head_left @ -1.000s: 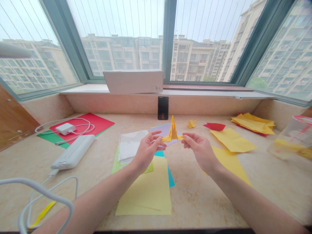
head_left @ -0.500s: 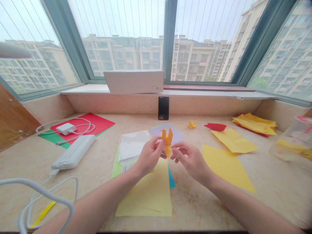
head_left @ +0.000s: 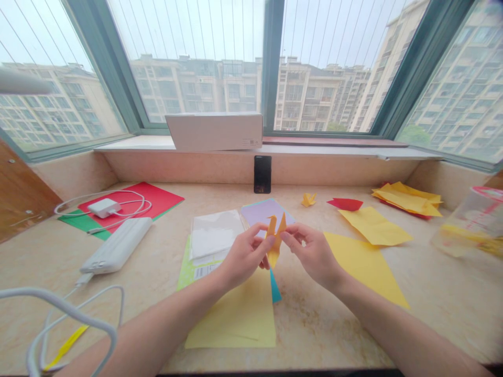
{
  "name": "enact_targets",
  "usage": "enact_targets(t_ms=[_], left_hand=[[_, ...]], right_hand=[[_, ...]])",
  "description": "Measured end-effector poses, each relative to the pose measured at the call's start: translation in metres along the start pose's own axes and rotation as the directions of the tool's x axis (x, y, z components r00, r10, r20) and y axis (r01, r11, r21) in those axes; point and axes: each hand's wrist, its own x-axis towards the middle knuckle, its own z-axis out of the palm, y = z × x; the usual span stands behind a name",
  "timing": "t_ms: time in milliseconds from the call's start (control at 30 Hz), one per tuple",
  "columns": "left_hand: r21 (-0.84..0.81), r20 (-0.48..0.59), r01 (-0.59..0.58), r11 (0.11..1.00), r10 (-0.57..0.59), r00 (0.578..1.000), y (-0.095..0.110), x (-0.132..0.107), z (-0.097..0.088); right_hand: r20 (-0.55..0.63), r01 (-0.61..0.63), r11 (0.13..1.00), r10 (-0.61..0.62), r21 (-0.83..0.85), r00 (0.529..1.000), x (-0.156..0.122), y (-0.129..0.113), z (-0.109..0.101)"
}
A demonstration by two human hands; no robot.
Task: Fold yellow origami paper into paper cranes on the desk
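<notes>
A folded orange-yellow paper crane [head_left: 274, 250] is held upright above the counter, its bent head and a tall pointed part sticking up. My left hand [head_left: 247, 250] pinches its body between thumb and fingers from the left. From the other side, my right hand [head_left: 312, 254] closes thumb and fingertips on the pointed part. Beneath the hands lie a pale yellow sheet [head_left: 236, 319], a white packet of paper [head_left: 216, 235] and a lilac sheet [head_left: 265, 212]. A corner of blue paper [head_left: 275, 289] shows beside the pale yellow sheet.
A small folded yellow paper piece [head_left: 308, 199] and a red folded paper [head_left: 345, 203] lie behind. Yellow sheets [head_left: 365, 267] and a clear plastic container [head_left: 471, 222] are at right. A white power bank [head_left: 118, 246], cables and red paper [head_left: 157, 196] occupy the left. A phone [head_left: 262, 174] leans at the back.
My right hand has moved up and left and now grips the crane's pointed part, where before it was beside the lower end. The crane has turned and the pointed part leans further right.
</notes>
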Motion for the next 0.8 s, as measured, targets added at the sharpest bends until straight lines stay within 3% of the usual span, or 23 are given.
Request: enact_targets(t_ms=[400, 667, 800], left_hand=[[-0.06, -0.017, 0.013, 0.998, -0.014, 1.0, 0.006, 0.0, -0.001], [-0.049, 0.027, 0.002, 0.999, 0.0, 1.0, 0.004, 0.005, -0.005], [-0.095, -0.045, -0.013, 0.995, 0.008, 0.999, 0.002, 0.007, -0.006]], right_hand=[[-0.022, -0.059, 0.996, 0.061, 0.066, 0.998, 0.002, -0.005, 0.0], [0.12, -0.111, 0.973, 0.088, 0.201, 0.989, 0.012, 0.002, -0.01], [0.112, -0.171, 0.972, 0.154, 0.164, 0.982, 0.013, 0.001, -0.009]])
